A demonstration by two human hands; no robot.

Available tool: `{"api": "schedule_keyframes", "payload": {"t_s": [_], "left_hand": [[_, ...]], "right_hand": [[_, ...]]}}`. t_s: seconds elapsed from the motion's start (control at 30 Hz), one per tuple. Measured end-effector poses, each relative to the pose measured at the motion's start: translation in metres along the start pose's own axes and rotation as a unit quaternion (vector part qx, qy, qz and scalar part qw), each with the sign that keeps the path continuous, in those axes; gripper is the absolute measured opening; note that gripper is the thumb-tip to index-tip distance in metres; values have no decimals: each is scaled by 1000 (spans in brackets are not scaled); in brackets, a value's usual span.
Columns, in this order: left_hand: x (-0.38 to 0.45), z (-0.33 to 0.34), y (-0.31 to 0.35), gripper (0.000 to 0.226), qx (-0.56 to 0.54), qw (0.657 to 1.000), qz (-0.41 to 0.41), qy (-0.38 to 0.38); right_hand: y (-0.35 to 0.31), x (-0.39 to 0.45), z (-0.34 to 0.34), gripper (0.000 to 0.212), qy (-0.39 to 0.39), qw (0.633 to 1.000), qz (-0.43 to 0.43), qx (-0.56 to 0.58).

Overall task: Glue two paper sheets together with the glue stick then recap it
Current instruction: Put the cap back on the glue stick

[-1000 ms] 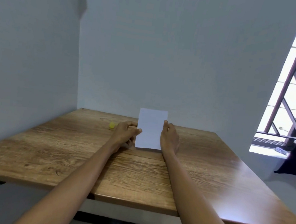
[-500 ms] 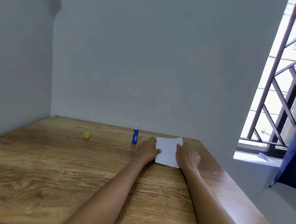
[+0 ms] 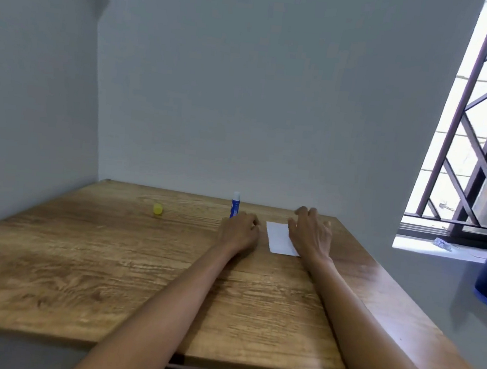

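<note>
- wooden table [image 3: 79, 272] against grey wall, both forearms stretched forward over it
- right hand [image 3: 310, 235] palm down, fingers straight and spread, lying over right part of white paper [image 3: 278, 238], which lies flat on the table
- left hand [image 3: 239, 230] just left of paper, fingers loosely curled, holding nothing
- blue glue stick [image 3: 235, 205] upright, uncapped, just behind left hand
- yellow cap [image 3: 158, 208] well apart, to the left
</note>
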State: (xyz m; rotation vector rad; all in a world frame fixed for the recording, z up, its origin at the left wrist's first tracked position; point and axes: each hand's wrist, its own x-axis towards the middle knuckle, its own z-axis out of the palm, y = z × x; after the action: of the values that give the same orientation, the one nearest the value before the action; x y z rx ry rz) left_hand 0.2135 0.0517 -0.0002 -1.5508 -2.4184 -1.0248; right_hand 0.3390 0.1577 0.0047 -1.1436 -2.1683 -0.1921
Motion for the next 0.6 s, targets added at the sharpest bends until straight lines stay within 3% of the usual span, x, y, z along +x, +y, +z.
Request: {"api": "schedule_keyframes", "payload": {"t_s": [0.1,0.2,0.33,0.6], "left_hand": [[-4,-23,-24,24,-46,995,-32,84],[0,-38,-50,23,-61,983,-82,150],[13,-45,-72,29,-41,981,-118,150],[24,-30,-84,29,-51,990,-90,101]], "right_hand": [[-31,4,4,43,-113,985,-56,120],[-72,11,17,61,-205,957,-9,203],[-110,23,35,67,-209,957,46,198],[-122,24,49,40,-198,951,63,228]]}}
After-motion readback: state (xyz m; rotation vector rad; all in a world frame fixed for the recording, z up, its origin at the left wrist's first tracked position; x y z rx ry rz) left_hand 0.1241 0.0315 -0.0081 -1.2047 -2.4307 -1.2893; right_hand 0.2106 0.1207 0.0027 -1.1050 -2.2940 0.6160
